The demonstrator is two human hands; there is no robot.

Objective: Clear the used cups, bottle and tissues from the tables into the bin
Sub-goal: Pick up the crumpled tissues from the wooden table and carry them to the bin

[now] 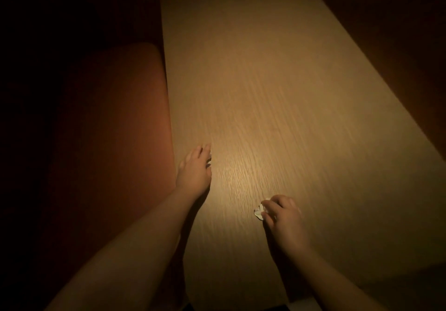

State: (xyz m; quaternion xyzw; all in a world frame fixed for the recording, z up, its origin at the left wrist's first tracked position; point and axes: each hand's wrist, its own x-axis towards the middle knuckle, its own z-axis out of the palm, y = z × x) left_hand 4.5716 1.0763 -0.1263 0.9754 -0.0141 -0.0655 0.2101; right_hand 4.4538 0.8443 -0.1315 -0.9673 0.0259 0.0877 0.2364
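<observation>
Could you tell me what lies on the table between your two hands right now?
Only bare wooden table shows between the left hand and right hand in the head view; each grips its own tissue.

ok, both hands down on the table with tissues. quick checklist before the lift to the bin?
1. Right hand has a grip on its crumpled tissue: ok.
2. Left hand grip on the white scrap under its fingers: cannot tell, mostly hidden.
3. Rest of the wooden table free of cups, bottle or tissues: ok in view.
4. Bin located: not ok, not in view.
5. Path past the orange seat: cannot tell, surroundings too dark.
</observation>
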